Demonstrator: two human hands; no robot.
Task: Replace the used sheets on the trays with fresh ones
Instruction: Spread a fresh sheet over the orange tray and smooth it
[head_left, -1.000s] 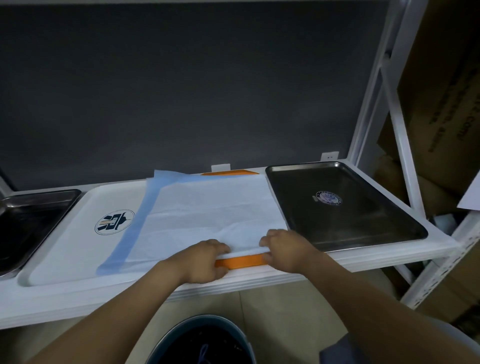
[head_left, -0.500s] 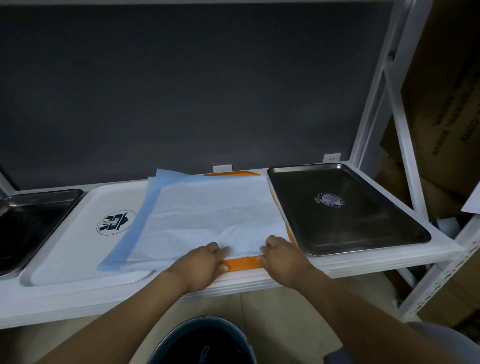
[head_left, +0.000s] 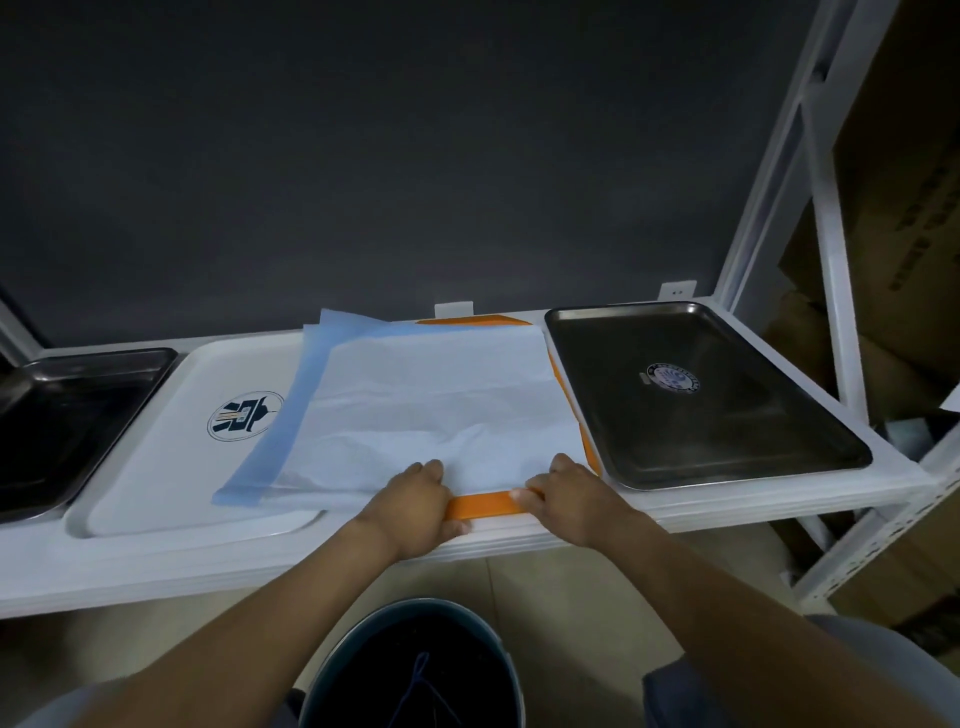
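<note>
Two bare hands at the front edge of a white shelf. Left hand curled over the near rim of an orange tray, thumb below the rim, fingers folded on top and pressing the near edge of a white sheet; grip pressed together on sheet edge and tray rim. Right hand just to the right, fingertips on the same orange rim beside the sheet's near right corner; grip loosely curled, cannot tell whether pinching the sheet or only resting on the rim.

White sheet spread flat over the orange tray in the middle of the shelf, slightly wrinkled near the front. Beneath it a blue sheet, showing as a band along the left side and at the back left corner, both sheets overhanging onto a white tray with a round logo toward the left end of the shelf. Orange visible only at the back edge, the right side and the front strip between the hands.

Steel tray bare toward the right end, touching the orange tray's right side. Another dark metal tray at the far left edge, partly cut off. Dark bin on the floor below the front edge, between the forearms. Cardboard boxes beyond the right upright.
</note>
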